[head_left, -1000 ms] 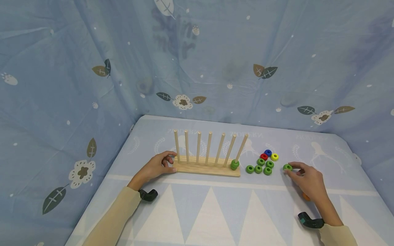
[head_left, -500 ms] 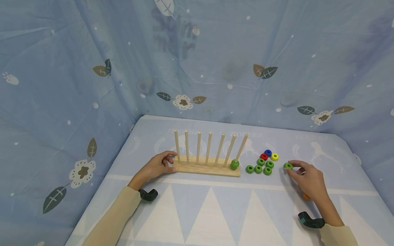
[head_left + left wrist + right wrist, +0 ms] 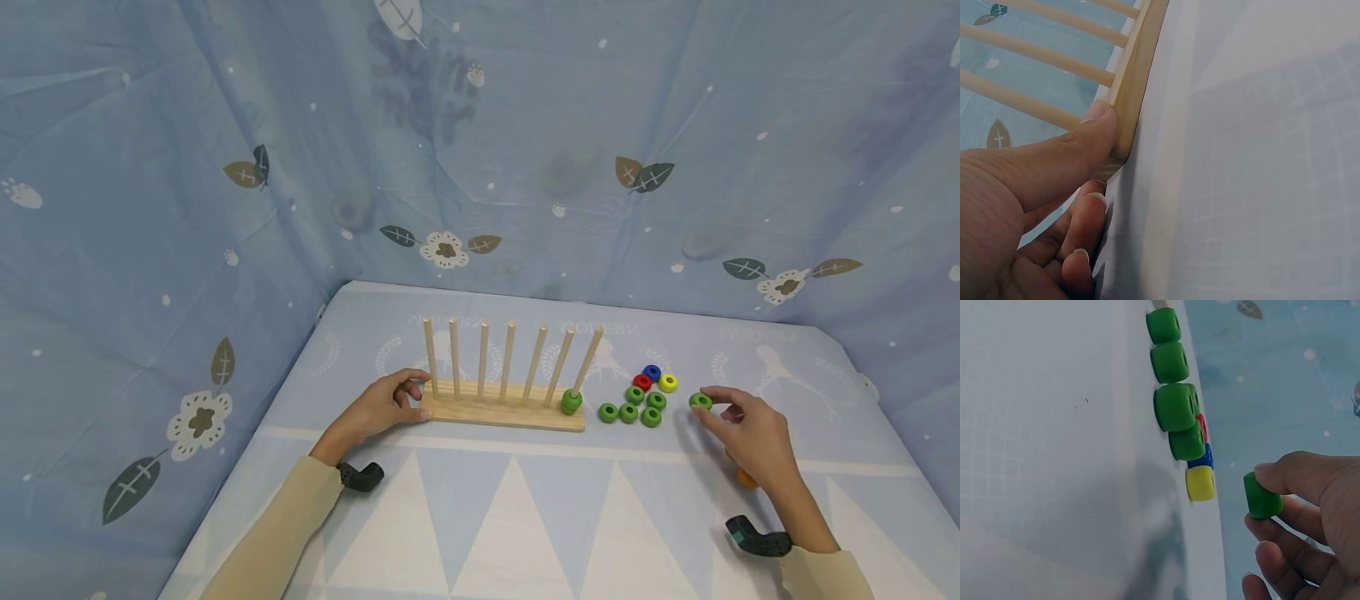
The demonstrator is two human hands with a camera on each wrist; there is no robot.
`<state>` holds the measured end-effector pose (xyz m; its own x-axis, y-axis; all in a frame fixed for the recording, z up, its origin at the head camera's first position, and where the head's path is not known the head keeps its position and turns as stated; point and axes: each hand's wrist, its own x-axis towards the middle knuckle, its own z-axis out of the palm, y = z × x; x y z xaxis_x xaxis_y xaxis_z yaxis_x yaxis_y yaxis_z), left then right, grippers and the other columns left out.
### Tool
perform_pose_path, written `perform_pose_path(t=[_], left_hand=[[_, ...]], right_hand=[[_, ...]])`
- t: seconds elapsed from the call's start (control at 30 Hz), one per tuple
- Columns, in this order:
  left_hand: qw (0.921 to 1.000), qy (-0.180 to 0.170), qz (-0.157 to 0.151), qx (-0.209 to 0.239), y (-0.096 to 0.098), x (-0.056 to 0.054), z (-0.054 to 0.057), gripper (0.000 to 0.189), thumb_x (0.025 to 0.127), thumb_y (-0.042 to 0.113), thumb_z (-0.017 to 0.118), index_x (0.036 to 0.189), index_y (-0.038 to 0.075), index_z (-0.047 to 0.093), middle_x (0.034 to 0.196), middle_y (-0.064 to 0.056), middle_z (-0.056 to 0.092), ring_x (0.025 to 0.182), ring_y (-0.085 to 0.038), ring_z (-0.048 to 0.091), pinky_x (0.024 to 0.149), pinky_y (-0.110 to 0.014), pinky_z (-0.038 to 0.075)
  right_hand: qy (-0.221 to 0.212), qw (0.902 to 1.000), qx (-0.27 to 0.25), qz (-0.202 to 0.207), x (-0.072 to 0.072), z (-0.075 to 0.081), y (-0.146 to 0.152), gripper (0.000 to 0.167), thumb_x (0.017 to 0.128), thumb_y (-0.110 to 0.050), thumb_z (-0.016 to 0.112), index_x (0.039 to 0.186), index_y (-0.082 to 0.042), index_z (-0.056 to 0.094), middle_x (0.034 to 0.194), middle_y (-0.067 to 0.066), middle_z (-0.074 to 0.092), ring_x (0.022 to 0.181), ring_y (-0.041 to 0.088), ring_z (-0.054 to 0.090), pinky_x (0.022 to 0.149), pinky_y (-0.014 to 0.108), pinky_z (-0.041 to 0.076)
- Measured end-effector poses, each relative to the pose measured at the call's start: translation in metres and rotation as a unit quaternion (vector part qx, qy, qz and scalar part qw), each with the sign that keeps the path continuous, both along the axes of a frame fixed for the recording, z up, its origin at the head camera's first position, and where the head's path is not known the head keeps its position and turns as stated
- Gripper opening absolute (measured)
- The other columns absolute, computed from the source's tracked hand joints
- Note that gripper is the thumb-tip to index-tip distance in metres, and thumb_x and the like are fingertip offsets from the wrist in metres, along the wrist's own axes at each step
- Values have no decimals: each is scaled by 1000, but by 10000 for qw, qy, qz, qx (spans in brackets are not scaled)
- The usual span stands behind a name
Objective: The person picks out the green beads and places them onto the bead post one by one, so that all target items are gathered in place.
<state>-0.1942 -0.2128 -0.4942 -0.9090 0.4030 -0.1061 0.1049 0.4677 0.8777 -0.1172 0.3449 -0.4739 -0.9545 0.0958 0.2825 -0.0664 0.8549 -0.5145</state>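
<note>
A wooden peg stand with a row of upright pegs stands on the table. My left hand grips its left end, the thumb on the base's front edge in the left wrist view. Green beads sit low on the rightmost peg. My right hand pinches a green bead between thumb and fingers, held off the table right of the loose beads. The other fingers of that hand are loosely bent beneath the bead in the right wrist view.
Between the stand and my right hand lie several loose green beads, with a red bead, a blue bead and a yellow bead behind them. Something orange shows partly behind my right wrist. Patterned fabric hangs around the table.
The green bead in my right hand has risen very slightly. My left hand and the peg stand have stayed in place.
</note>
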Motion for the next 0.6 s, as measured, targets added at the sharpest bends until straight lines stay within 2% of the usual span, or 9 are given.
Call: perform_pose_path(t=[0.3,0.6], left_hand=[[10000,-8,8,28,1,1,2,63,87,13,85,142,7,56,106,-12,59,81,-23,54,73,-31,46],[10000,0,12,-40,0,1,3,62,88,13,85,142,7,56,107,-13,59,82,-23,53,73,-31,45]], right_hand=[[-120,9999,-39,-85,0,4,-3,37,91,-23,81,122,-4,73,105,18,71,85,26,57,61,27,43],[-99,9999,-110,-70,0,8,-7,37,92,-22,80,122,-3,72,107,20,70,86,28,57,57,26,44]])
